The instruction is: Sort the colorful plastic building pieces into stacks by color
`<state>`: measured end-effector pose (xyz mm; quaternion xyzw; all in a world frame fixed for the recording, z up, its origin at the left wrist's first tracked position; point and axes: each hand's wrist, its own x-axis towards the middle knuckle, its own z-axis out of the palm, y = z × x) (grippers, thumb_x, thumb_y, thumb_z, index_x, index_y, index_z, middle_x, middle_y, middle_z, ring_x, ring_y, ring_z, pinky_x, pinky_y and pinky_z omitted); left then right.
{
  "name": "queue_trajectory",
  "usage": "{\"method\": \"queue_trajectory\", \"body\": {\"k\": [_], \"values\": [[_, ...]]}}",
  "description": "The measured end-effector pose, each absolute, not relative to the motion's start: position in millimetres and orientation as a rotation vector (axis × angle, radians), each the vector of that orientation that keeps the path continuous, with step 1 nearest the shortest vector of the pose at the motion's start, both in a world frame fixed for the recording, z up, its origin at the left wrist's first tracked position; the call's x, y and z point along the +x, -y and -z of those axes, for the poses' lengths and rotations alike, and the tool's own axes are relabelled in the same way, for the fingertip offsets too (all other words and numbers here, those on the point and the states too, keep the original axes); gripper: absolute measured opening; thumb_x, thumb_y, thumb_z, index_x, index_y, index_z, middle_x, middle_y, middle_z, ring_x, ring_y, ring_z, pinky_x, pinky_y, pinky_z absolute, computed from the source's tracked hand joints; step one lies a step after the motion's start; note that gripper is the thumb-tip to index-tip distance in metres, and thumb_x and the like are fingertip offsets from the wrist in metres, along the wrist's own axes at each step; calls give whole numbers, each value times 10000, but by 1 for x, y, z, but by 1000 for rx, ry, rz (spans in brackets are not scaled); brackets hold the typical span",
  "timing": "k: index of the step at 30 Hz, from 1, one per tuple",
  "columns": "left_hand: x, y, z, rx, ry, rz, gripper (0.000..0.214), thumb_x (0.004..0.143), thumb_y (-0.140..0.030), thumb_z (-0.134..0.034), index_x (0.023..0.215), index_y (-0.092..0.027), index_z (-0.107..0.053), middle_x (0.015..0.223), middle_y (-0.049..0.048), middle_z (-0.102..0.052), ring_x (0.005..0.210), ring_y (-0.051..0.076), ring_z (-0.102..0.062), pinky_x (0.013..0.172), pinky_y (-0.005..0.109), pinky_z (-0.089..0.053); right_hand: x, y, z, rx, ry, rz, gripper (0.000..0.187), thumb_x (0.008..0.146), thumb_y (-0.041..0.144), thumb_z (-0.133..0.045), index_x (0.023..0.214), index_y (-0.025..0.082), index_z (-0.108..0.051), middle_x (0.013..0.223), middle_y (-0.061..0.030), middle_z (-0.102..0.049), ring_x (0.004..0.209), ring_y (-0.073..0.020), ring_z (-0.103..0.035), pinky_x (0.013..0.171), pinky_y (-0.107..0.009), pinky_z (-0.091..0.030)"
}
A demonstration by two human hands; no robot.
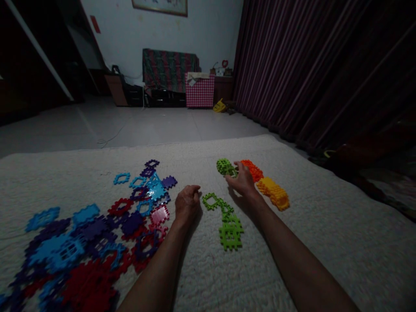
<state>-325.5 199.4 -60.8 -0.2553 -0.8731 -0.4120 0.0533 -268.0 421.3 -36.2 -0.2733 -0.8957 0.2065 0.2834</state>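
Note:
My right hand (242, 180) has its thumb and fingers around the near end of a row of green interlocking tiles (223, 166) on the quilt. My left hand (187, 201) rests on the quilt with curled fingers, and nothing shows in it. Between my forearms lie loose green tiles (230, 236), some square with a window pattern, others open frames (211, 201). Just beyond my right hand is a stacked row of orange tiles (251, 170). A row of yellow tiles (273, 193) sits to the right of my right wrist.
A scattered pile of blue (86, 213), purple (131, 223) and red tiles (89, 284) spreads over the left of the pale quilt (201, 281). Past the quilt's far edge is tiled floor (175, 125). A checkered cloth (199, 91) hangs by the wall; dark curtains (286, 65) line the right.

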Motion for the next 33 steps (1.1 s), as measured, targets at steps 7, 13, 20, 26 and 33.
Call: {"method": "queue_trajectory", "body": {"k": [7, 13, 20, 26, 33], "values": [[-326, -200, 61, -775, 2652, 1242, 318, 851, -101, -501, 1015, -202, -754, 996, 55, -755, 932, 182, -695, 864, 282, -510, -287, -417, 49, -591, 2066, -599, 664, 753, 371, -666, 1339, 133, -464, 1241, -175, -569, 1153, -284, -540, 1012, -437, -445], [-326, -200, 60, -772, 2664, 1245, 314, 847, -101, -507, 1025, -186, -751, 998, 62, -754, 932, 194, -696, 862, 295, -508, -285, -417, 58, -634, 2111, -581, 665, 766, 377, -664, 1356, 150, -459, 1286, -169, -549, 1206, -296, -510, 1025, -445, -437], [-325, -200, 59, -772, 2653, 1235, 303, 846, -106, -516, 1014, -192, -754, 987, 62, -756, 923, 194, -700, 850, 289, -510, -285, -414, 57, -756, 2178, -578, 701, 755, 389, -673, 1387, 185, -447, 1277, -158, -545, 1158, -309, -544, 948, -448, -479], [-325, -200, 59, -764, 2646, 1231, 306, 837, -96, -518, 1003, -196, -754, 986, 58, -758, 928, 189, -699, 855, 285, -509, -287, -414, 56, -789, 2217, -570, 716, 743, 394, -691, 1383, 183, -449, 1272, -162, -539, 1159, -311, -538, 956, -448, -470], [-326, -199, 58, -778, 2646, 1245, 323, 834, -92, -503, 1012, -184, -756, 990, 63, -757, 926, 189, -698, 867, 289, -512, -284, -410, 55, -791, 2210, -579, 729, 739, 418, -688, 1390, 194, -447, 1335, -169, -507, 1202, -329, -522, 963, -475, -469]]}}
